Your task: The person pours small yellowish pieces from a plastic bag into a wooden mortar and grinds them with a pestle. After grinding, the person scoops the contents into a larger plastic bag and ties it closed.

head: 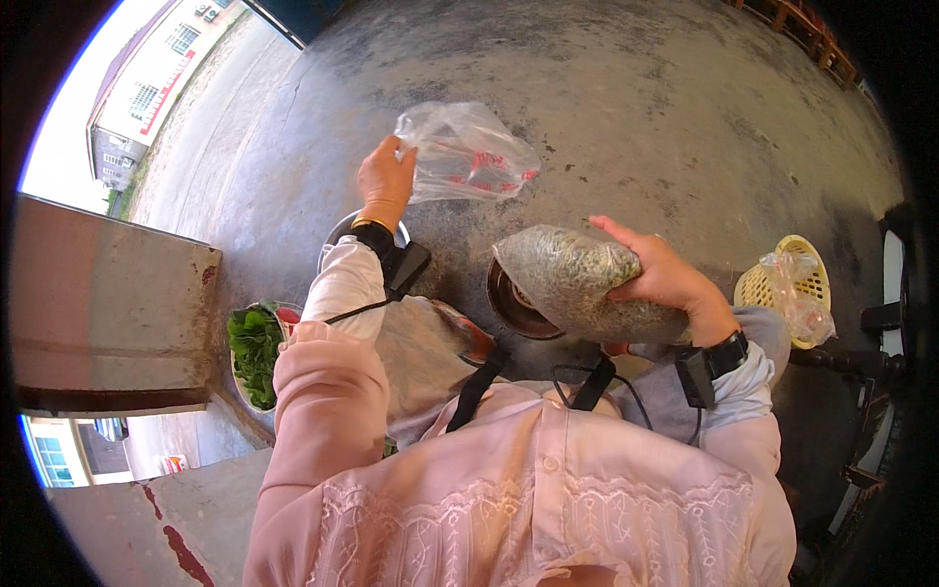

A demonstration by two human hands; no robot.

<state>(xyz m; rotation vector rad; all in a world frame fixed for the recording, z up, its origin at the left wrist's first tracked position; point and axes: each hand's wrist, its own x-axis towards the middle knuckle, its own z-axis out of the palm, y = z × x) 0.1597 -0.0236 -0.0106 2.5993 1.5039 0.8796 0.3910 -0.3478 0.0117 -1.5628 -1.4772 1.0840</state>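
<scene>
My left hand (pixel 386 178) pinches the edge of a thin clear plastic bag (pixel 469 158) with red print, which spreads out to the right of the fingers. With my right hand (pixel 660 275) I hold a filled clear bag of dried, greenish-brown leafy material (pixel 568 268), thumb and fingers apart on its right side. That bag lies over part of a dark brown metal bowl (pixel 524 323). Behind my left wrist shows the rim of a light metal basin (pixel 402 233), mostly hidden.
On the left, a container holds green leafy vegetables (pixel 254 352). A yellow plastic basket (pixel 788 253) with a crumpled clear bag (pixel 807 297) stands at the right. A low wall (pixel 147 301) borders the left; wooden furniture (pixel 814 33) is at the top right.
</scene>
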